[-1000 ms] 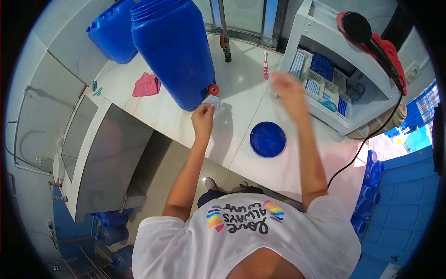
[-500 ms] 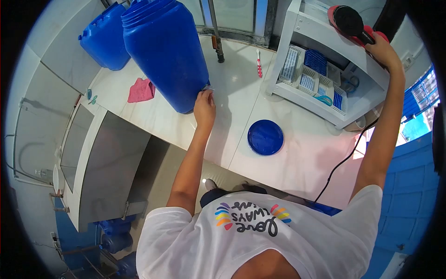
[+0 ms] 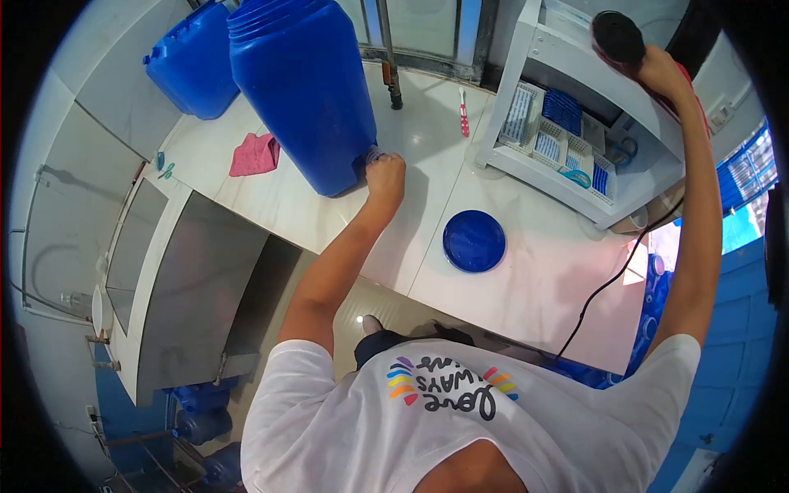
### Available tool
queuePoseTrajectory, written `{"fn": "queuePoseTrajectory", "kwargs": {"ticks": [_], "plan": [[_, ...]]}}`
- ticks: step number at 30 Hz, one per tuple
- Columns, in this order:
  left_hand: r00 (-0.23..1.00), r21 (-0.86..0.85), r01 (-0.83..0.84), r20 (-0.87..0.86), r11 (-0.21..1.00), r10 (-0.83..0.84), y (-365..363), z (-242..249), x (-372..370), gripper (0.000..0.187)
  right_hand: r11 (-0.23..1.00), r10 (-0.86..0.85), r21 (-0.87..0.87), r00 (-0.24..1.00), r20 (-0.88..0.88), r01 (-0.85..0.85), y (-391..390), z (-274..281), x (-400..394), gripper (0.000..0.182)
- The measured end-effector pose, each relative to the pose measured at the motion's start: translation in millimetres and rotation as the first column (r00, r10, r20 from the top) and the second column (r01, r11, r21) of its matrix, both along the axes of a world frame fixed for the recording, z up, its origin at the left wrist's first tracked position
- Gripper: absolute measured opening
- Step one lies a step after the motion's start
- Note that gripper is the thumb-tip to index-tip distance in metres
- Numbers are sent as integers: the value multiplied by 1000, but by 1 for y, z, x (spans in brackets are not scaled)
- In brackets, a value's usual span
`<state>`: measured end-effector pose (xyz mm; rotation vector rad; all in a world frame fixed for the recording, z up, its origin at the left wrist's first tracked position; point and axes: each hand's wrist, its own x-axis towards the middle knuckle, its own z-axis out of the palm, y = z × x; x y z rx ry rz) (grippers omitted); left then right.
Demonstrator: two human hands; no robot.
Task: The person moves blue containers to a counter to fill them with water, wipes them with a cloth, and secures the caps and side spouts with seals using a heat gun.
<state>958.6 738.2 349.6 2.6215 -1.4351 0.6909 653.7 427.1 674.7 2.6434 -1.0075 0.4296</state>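
A large blue plastic jug [image 3: 308, 99] stands on the white counter, its threaded neck uncapped. At its lower right corner, my left hand [image 3: 385, 178] is closed on a small clear plastic piece [image 3: 374, 154] whose exact kind is hard to make out. My right hand [image 3: 662, 74], raised above the white shelf unit at the right, grips what looks like a red and black hair dryer [image 3: 618, 38], its round black end toward the camera. Part of the dryer is hidden behind that hand. A round blue lid [image 3: 474, 241] lies flat on the counter.
A second blue jug [image 3: 193, 66] is at the back left, near a pink cloth [image 3: 255, 154]. By a metal pipe [image 3: 393, 78] lies a red-and-white toothbrush [image 3: 463, 112]. The shelf unit [image 3: 534, 57] holds baskets and scissors. A black cord [image 3: 596, 300] crosses the counter's right side.
My left hand has shifted right and turned, its fingers now curled at the jug's corner. My right hand has turned the dryer and moved it slightly.
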Motion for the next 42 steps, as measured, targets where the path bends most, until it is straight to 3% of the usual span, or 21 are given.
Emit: {"fn": "queuePoseTrajectory", "kwargs": {"ticks": [2, 4, 6, 8, 10, 12, 13, 14, 15, 16, 18, 19, 20, 21, 22, 25, 28, 34, 37, 42], "plan": [[1000, 14, 5, -18, 1000, -5, -3, -11, 6, 6, 999, -39, -24, 999, -3, 39, 28, 6, -10, 40], [999, 33, 14, -41, 999, -13, -2, -14, 10, 7, 997, 28, 54, 885, 465, -59, 47, 7, -29, 43], [996, 20, 57, -72, 998, -55, 0, -16, 11, 10, 915, -222, 400, 770, 598, -47, 78, 18, -52, 41], [993, 22, 85, -87, 996, -83, 7, -12, 9, 10, 813, -342, 539, 571, 747, -218, 125, 20, -67, 34], [989, 18, 118, -93, 993, -116, 13, -12, 9, 10, 622, -400, 570, 407, 821, -538, 163, 15, -80, 30], [933, -297, 213, -222, 931, -284, 23, -19, 8, 14, 475, -563, 497, 184, 806, -726, 201, 0, -81, 29], [932, -302, 219, -217, 928, -290, 33, -14, 2, 14, 368, -531, 507, 271, 803, -779, 205, -13, -93, 31], [838, -502, 131, -404, 855, -366, 46, -4, -8, 16, 254, -486, 520, 357, 798, -816, 208, -30, -103, 33], [696, -656, -7, -545, 755, -467, 52, 3, -13, 17, 272, -555, 536, 325, 766, -799, 224, -47, -102, 34], [695, -658, -10, -547, 753, -468, 50, -1, -14, 17, 284, -620, 556, 293, 728, -781, 242, -65, -92, 36], [609, -743, -421, -657, 520, -445, 50, -19, -14, 25, 202, -653, 634, 380, 655, -747, 263, -102, -71, 36], [545, -697, -574, -717, 430, -435, 41, -24, -14, 31, 169, -619, 664, 446, 647, -728, 268, -123, -58, 35], [547, -697, -577, -717, 426, -432, 35, -28, -7, 31, 139, -580, 692, 508, 636, -708, 272, -143, -45, 35], [255, -580, -722, -729, 376, -635, 28, -32, 0, 39, 66, -604, 727, 552, 574, -683, 277, -159, -30, 32], [-41, -422, -827, -611, 370, -791, 23, -35, 5, 48, -6, -622, 756, 595, 510, -655, 282, -174, -15, 29], [-56, -438, -851, -470, 288, -881, 13, -37, 12, 52, -90, -553, 726, 640, 533, -682, 291, -215, 26, 23], [-15, -343, -913, -514, 222, -858, 3, -34, 11, 51, -147, -551, 704, 648, 525, -695, 302, -226, 54, 22], [-19, -348, -912, -499, 220, -866, -1, -43, 16, 42, -183, -563, 772, 709, 425, -609, 294, -234, 83, 25], [-35, -304, -911, -613, 277, -790, 0, -41, 17, 37, -184, -565, 748, 692, 450, -637, 290, -240, 92, 25], [-38, -300, -923, -554, 242, -831, 3, -46, 21, 32, -184, -598, 727, 662, 451, -662, 283, -242, 98, 24]]}}
